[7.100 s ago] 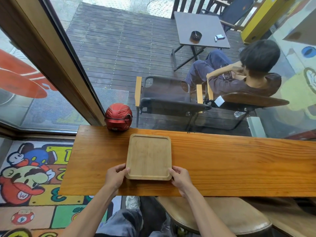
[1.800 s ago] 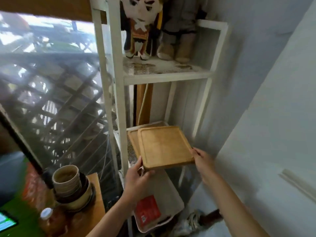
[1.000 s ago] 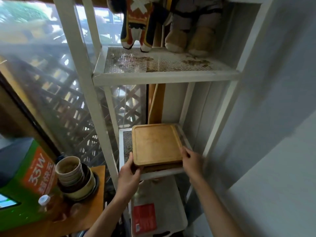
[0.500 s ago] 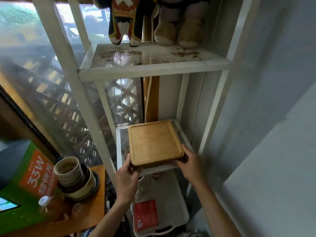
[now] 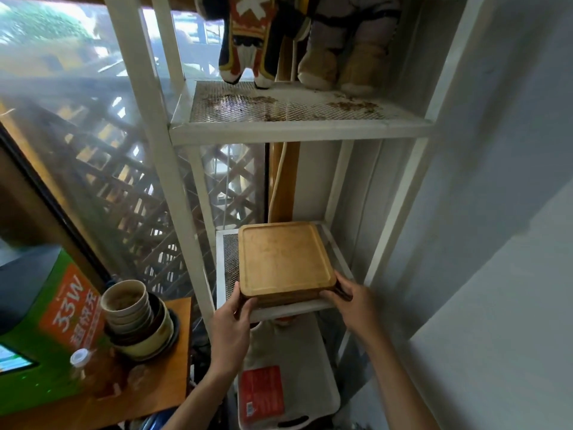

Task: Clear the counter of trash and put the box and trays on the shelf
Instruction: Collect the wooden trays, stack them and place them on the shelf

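A square wooden tray (image 5: 283, 259) lies on top of other trays, stacked on the middle mesh level of a white metal shelf (image 5: 220, 274). My left hand (image 5: 231, 327) grips the stack at its near left corner. At the near right corner, my right hand (image 5: 353, 302) holds the stack too. The lower trays show only as dark edges under the top one.
Two plush figures (image 5: 297, 41) stand on the upper shelf level. A white tray with a red label (image 5: 288, 380) sits on the level below. At left, stacked bowls (image 5: 136, 318) and a green box (image 5: 40, 330) stand on a wooden counter. A grey wall runs along the right.
The tray went from the counter to the shelf. Over the last second it slid further in onto the stack, and both hands stayed on the near corners.
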